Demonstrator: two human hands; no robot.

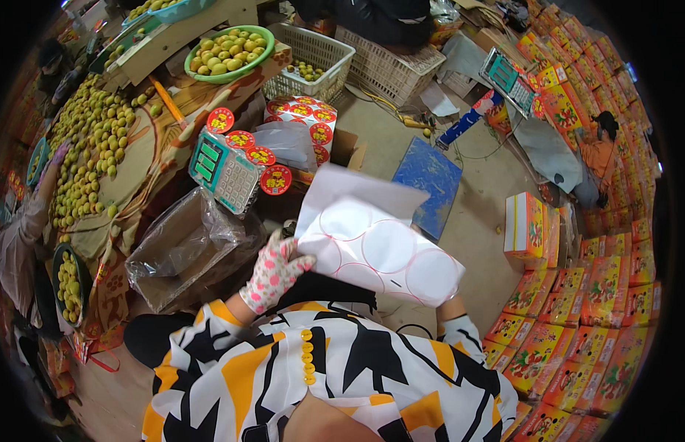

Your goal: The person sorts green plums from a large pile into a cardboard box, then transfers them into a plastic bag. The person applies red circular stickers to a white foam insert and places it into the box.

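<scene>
White sticker backing paper (pixel 375 251) with several round cut outlines, most of them blank, is in front of my chest. Its upper flap (pixel 353 190) is folded up and slightly blurred. My left hand (pixel 273 273), in a white glove with pink dots, is at the paper's left edge, the thumb against it. My right hand (pixel 450 307) supports the right side from behind; mostly the wrist shows and the fingers are largely hidden. Beyond my left hand stands a digital scale display (pixel 226 171) with round red stickers on its edge. An open carton with a plastic liner (pixel 182 254) lies beside that hand.
A stack of red sticker sheets (pixel 320 132) sits behind the paper. A blue platform scale (pixel 430 185) is on the floor. At left, fruit (pixel 94 149) covers a cloth-draped table; a green basin (pixel 265 41) holds more. Printed gift cartons (pixel 541 353) line the right. Other people work nearby.
</scene>
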